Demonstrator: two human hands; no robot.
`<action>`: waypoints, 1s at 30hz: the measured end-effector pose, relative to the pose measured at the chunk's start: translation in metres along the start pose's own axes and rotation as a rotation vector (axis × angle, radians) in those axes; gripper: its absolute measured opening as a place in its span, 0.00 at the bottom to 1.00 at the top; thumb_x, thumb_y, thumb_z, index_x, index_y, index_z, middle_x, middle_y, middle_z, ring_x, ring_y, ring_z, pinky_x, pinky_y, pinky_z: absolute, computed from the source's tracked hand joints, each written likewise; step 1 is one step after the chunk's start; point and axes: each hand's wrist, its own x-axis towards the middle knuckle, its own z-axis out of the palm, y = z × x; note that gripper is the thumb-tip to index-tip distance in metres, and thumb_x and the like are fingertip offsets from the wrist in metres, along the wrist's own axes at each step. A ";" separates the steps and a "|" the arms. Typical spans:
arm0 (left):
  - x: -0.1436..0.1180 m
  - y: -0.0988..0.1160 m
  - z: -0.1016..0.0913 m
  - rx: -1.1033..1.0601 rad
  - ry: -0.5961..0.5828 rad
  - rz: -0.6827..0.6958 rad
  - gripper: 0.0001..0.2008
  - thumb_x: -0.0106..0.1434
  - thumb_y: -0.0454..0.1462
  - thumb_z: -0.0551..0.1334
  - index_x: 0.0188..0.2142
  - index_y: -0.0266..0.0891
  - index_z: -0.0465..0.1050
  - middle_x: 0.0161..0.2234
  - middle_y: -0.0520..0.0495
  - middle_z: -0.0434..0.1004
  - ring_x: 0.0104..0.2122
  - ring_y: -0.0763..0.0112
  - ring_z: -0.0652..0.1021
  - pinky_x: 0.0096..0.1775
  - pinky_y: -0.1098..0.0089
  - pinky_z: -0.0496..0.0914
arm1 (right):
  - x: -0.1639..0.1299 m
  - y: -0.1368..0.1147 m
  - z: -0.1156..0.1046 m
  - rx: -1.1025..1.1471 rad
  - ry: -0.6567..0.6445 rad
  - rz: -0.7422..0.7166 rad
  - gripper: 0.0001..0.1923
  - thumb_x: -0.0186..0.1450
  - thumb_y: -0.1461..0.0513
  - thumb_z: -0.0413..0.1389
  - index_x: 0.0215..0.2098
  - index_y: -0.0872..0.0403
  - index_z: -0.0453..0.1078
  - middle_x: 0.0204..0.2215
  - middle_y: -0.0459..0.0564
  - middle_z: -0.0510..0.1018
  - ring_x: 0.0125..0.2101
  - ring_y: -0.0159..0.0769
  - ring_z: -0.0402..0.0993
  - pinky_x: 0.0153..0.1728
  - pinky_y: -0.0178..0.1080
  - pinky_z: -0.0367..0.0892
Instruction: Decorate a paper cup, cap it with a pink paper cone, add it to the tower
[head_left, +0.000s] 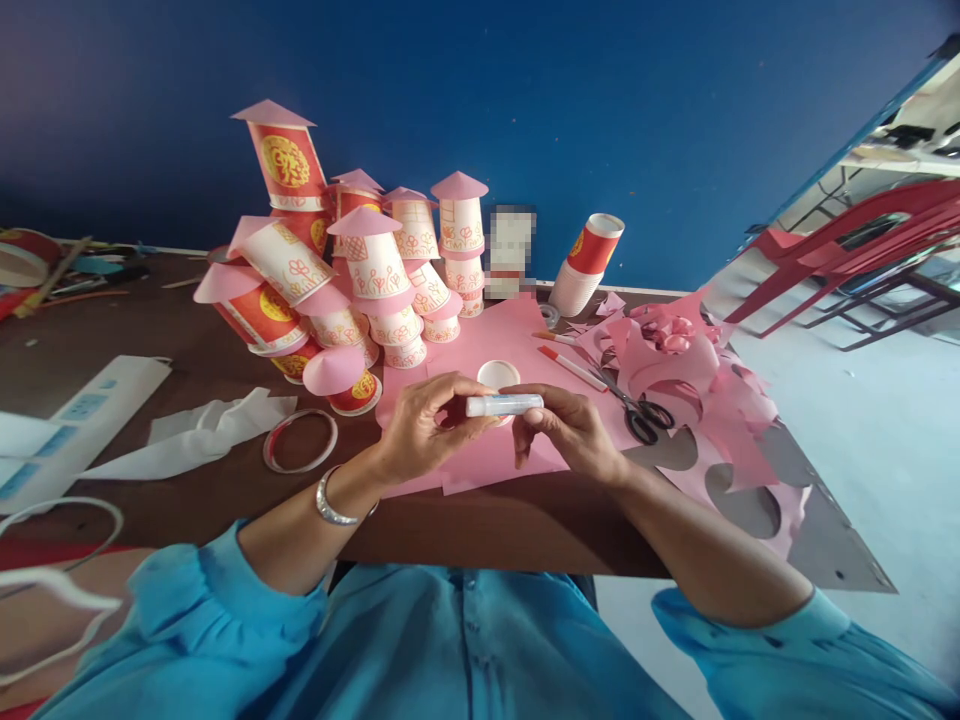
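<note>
A white glue stick lies level between my two hands above the table. The fingers of my left hand are closed on its white end, and my right hand pinches its clear, pale-blue end. Just behind the stick stands a white paper cup, its lower part mostly hidden by my hands. Beneath them spreads pink paper. A red-and-white marker and black-handled scissors lie to the right of my right hand.
Stacked paper cups with pink cone tops crowd the back left. At the back right leans a stack of cups, beside pink paper scraps. On the left are a tape ring, white strips and a power strip.
</note>
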 end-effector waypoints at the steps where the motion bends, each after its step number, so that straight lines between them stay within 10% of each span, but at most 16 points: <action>1: 0.000 0.000 0.000 -0.001 0.001 0.009 0.07 0.67 0.39 0.69 0.42 0.40 0.77 0.32 0.50 0.82 0.25 0.78 0.74 0.26 0.77 0.68 | 0.000 0.000 0.000 0.007 -0.019 0.012 0.25 0.72 0.45 0.59 0.52 0.57 0.76 0.23 0.45 0.79 0.21 0.35 0.80 0.27 0.38 0.76; 15: 0.001 0.001 -0.001 0.028 -0.011 0.055 0.04 0.69 0.37 0.67 0.42 0.40 0.76 0.30 0.52 0.80 0.24 0.78 0.73 0.26 0.76 0.67 | 0.002 0.008 -0.002 0.191 -0.074 0.066 0.23 0.70 0.47 0.62 0.48 0.58 0.75 0.23 0.44 0.79 0.20 0.34 0.79 0.25 0.37 0.74; 25: -0.002 -0.020 0.007 0.068 0.149 -0.027 0.42 0.59 0.52 0.75 0.68 0.47 0.61 0.52 0.40 0.74 0.44 0.65 0.78 0.41 0.65 0.77 | 0.010 -0.006 -0.015 0.144 0.465 -0.195 0.19 0.63 0.46 0.68 0.38 0.49 0.71 0.30 0.43 0.76 0.22 0.29 0.71 0.23 0.36 0.70; 30: -0.011 -0.039 0.020 0.242 -0.047 -0.134 0.44 0.63 0.52 0.71 0.71 0.45 0.54 0.65 0.32 0.69 0.61 0.51 0.76 0.56 0.52 0.77 | 0.016 0.004 -0.029 0.004 0.548 -0.192 0.19 0.69 0.44 0.62 0.41 0.49 0.67 0.37 0.48 0.81 0.29 0.33 0.78 0.28 0.37 0.76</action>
